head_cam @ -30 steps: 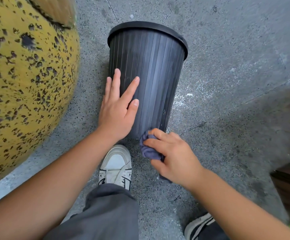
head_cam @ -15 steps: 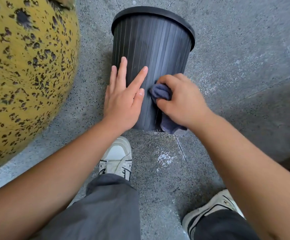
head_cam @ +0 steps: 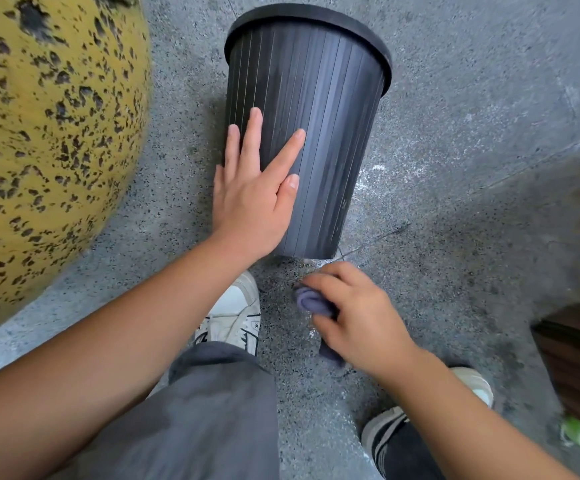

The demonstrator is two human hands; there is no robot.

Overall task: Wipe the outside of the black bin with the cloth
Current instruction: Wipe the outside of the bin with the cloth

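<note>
One black bin [head_cam: 316, 133] stands on the speckled grey floor [head_cam: 472, 98], and there is one cloth [head_cam: 311, 301], two hands and two shoes in view; the bin is ribbed with fine vertical lines and carries a thick rim at its wide end; that wide end lies toward the top of the picture, away from the person, and the narrow end lies nearest the feet; whether the rim end is open upward or set on the floor cannot be told, since the inside does not show; its long axis runs away from the person, leaning slightly to the right toward the near end; the left hand [head_cam: 250, 195] lies flat on the bin's left side wall, fingers straight and spread, the thumb along the wall, pressing and holding nothing; the right hand [head_cam: 354, 317] is below the bin's narrow end and apart from it, fingers curled round the bunched blue-grey cloth, a tail of which hangs out beneath the palm; the cloth does not touch the bin; one white shoe [head_cam: 235, 313] sits just beneath the left wrist, close to the bin's near end, and a second shoe [head_cam: 385, 431] shows under the right forearm; one large yellow rounded mass [head_cam: 46, 133] with dark pits fills the left side, beside the bin without touching it; a dark wooden piece [head_cam: 579, 358] sits at the right edge.
</note>
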